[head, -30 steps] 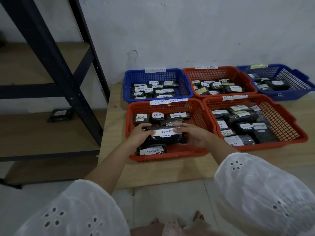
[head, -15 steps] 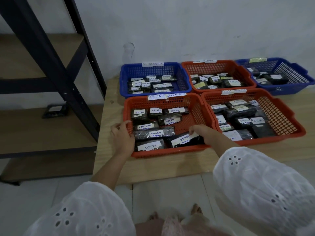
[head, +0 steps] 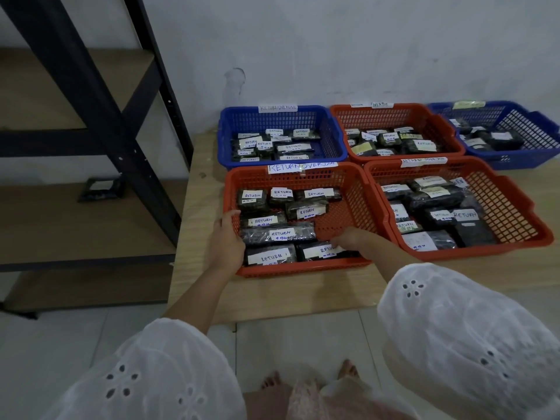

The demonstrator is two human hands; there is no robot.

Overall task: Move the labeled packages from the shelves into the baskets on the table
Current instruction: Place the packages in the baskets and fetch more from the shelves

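The near-left red basket, tagged "RETURN OVERDUE", holds several dark packages with white "RETURN" labels. My left hand grips the basket's left wall, with its fingers curled over the rim. My right hand is inside the basket, resting on the right end of the front-right package. One more dark labeled package lies on the middle board of the black shelf rack at the left.
Four other baskets with packages stand on the wooden table: a blue basket and a red basket at the back, a red basket near right, and a blue basket far right. The wall is behind them.
Both hands lowered a package into the near-left red basket and let it go. My left hand moved out to the basket's left wall; my right hand stayed on the front-right package.
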